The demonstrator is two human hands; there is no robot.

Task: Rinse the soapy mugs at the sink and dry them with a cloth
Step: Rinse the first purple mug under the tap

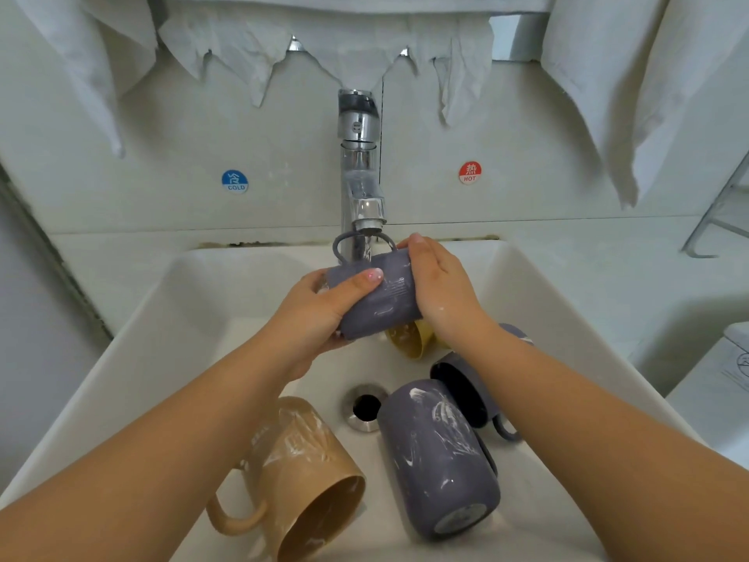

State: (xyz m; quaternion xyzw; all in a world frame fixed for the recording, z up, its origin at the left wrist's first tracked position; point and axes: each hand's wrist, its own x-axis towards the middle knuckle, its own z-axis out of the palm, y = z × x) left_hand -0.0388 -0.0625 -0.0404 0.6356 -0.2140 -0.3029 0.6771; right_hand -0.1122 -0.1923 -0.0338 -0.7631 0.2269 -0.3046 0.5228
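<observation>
A grey-purple mug [385, 296] lies on its side under the chrome tap [360, 172], and water runs onto it beside its handle. My left hand [320, 314] grips its open end, thumb across the wall. My right hand [437, 285] lies flat against its right side with straight fingers. In the white sink [170, 318] lie a soapy tan mug [308, 476], a soapy grey-purple mug [441, 452], a darker grey mug [466, 391] and a yellow mug [409, 338], partly hidden behind my right wrist.
The drain [364, 407] sits between the lying mugs. White cloths [632, 75] hang above the sink on both sides. COLD [235, 181] and HOT [470, 172] stickers flank the tap. A wire rack [721, 212] stands at the right.
</observation>
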